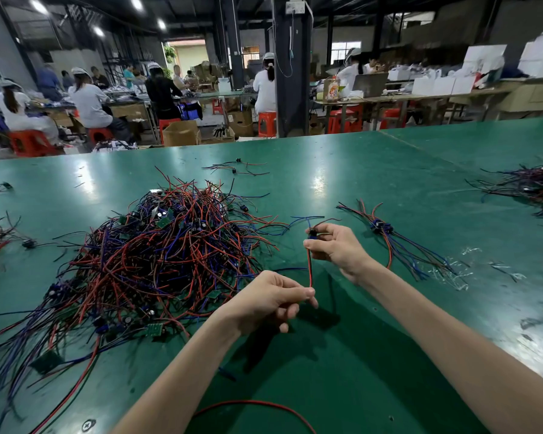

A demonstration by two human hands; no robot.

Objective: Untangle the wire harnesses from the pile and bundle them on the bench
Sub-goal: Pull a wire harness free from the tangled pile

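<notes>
Right grip (336,245), harness (310,270), green factory bench (358,183)

light: overhead lamps (38,6) | glare: bench (322,180) | shadows: under arms | edges: bowed, soft

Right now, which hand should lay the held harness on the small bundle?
Right: the right hand grips the harness at its head, nearest the small bundle; the left hand pinches its tail by the pile.
</notes>
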